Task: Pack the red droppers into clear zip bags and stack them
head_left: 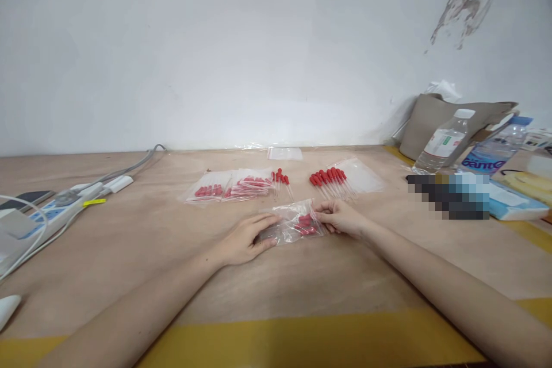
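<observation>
A clear zip bag with several red-bulbed droppers inside lies low over the table between my hands. My left hand grips its left end, fingers above and thumb below. At the right end, near the red bulbs, my right hand pinches the bag's edge. Just beyond are a few loose droppers with red bulbs and clear stems. A larger row of droppers lies to their right, beside a flat clear bag. Filled bags overlap in a pile on the left.
On the left, a power strip with plugs and cables sits near a dark phone. Bottles, a grey-brown bag and a blue tissue pack stand at right. A small white sheet lies by the wall.
</observation>
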`<state>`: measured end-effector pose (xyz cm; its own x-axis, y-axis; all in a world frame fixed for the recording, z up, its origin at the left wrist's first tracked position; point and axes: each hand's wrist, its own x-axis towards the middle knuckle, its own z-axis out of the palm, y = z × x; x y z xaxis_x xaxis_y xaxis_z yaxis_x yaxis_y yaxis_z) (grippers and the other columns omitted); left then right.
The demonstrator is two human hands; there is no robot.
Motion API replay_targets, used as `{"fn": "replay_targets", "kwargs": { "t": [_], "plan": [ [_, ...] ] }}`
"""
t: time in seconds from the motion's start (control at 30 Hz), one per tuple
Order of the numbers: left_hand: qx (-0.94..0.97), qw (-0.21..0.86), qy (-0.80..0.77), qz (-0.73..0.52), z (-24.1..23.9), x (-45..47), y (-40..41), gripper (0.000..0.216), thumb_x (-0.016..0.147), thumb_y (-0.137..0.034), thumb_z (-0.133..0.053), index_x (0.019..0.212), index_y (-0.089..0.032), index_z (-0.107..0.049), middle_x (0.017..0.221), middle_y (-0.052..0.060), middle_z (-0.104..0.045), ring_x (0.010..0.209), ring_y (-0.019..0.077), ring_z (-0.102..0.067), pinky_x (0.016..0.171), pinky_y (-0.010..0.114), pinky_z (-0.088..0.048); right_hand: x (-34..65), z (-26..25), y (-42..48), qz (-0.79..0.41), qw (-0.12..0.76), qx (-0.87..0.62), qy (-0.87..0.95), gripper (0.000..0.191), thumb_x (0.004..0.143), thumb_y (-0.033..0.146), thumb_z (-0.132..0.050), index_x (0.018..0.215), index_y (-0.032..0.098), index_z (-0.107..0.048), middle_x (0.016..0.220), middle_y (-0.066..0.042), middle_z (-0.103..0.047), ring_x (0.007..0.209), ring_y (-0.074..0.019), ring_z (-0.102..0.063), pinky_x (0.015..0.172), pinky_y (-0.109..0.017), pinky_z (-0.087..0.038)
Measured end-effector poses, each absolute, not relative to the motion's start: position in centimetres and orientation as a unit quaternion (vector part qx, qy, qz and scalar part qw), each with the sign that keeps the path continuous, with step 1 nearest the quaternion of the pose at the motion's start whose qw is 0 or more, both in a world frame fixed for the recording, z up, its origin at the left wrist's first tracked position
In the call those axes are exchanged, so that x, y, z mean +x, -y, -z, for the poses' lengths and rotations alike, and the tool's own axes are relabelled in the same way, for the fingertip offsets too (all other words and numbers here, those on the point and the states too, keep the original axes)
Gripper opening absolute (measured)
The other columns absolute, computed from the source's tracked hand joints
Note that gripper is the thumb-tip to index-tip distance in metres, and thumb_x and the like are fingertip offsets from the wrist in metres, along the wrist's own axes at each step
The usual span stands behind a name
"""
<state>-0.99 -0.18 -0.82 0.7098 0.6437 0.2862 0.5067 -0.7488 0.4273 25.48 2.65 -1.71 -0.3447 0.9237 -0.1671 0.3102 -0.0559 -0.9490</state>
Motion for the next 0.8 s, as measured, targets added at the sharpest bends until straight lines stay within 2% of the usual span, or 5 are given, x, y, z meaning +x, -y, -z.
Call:
{"fn": "replay_targets", "kwargs": {
  "t": [0.13, 0.37, 0.5, 0.6, 0.8],
  "plan": [
    [0.911, 0.158, -0.32, -0.205, 0.8, -1.0, 0.1, 0.045, 0.086, -0.032, -0.048, 0.129, -0.024, -0.038, 0.128, 0.006, -0.046, 0.116, 0.0221, -0.043, 0.097, 0.039, -0.035, 25.4, 2.2, -2.5, -0.537, 0.335, -0.481, 0.607, 0.027, 0.065, 0.039, -0.063, 0.078, 0.016, -0.056, 0.044, 0.007, -0.048, 0.036, -0.0037, -0.04, 0.034, -0.015, -0.027],
    [0.91, 0.159, -0.318, -0.211, 0.8, -1.0, 0.2, 0.044, 0.086, -0.032, -0.048, 0.128, -0.025, -0.039, 0.127, 0.005, -0.047, 0.116, 0.022, -0.044, 0.097, 0.039, -0.036, 25.3, 2.1, -2.6, -0.558, 0.301, -0.444, 0.633, 0.029, 0.065, 0.042, -0.062, 0.076, 0.017, -0.054, 0.051, 0.007, -0.051, 0.034, -0.0021, -0.033, 0.034, -0.016, -0.026],
    [0.913, 0.152, -0.316, -0.209, 1.0, -1.1, 0.1, 0.043, 0.086, -0.032, -0.048, 0.127, -0.025, -0.041, 0.127, 0.006, -0.047, 0.116, 0.0218, -0.044, 0.097, 0.039, -0.036, 25.3, 2.4, -2.6, -0.491, 0.282, -0.464, 0.681, 0.027, 0.07, 0.042, -0.057, 0.066, 0.016, -0.058, 0.047, 0.005, -0.048, 0.035, -0.0033, -0.032, 0.034, -0.017, -0.024],
    [0.916, 0.15, -0.314, -0.201, 1.0, -1.1, 0.1, 0.04, 0.087, -0.032, -0.047, 0.126, -0.026, -0.044, 0.129, 0.005, -0.045, 0.116, 0.0215, -0.044, 0.098, 0.039, -0.036, 25.8, 2.2, -3.1, -0.455, 0.297, -0.5, 0.674, 0.024, 0.07, 0.039, -0.055, 0.071, 0.016, -0.059, 0.048, 0.005, -0.049, 0.035, -0.0043, -0.034, 0.034, -0.018, -0.025],
    [0.919, 0.149, -0.313, -0.188, 0.9, -1.1, 0.0, 0.038, 0.087, -0.032, -0.045, 0.125, -0.025, -0.045, 0.129, 0.006, -0.044, 0.117, 0.021, -0.043, 0.098, 0.037, -0.036, 25.2, 0.1, -6.7, -0.253, 0.339, -0.581, 0.696, 0.013, 0.067, 0.028, -0.056, 0.069, 0.015, -0.058, 0.06, -0.001, -0.059, 0.05, -0.0096, -0.051, 0.046, -0.02, -0.038]
  ]
}}
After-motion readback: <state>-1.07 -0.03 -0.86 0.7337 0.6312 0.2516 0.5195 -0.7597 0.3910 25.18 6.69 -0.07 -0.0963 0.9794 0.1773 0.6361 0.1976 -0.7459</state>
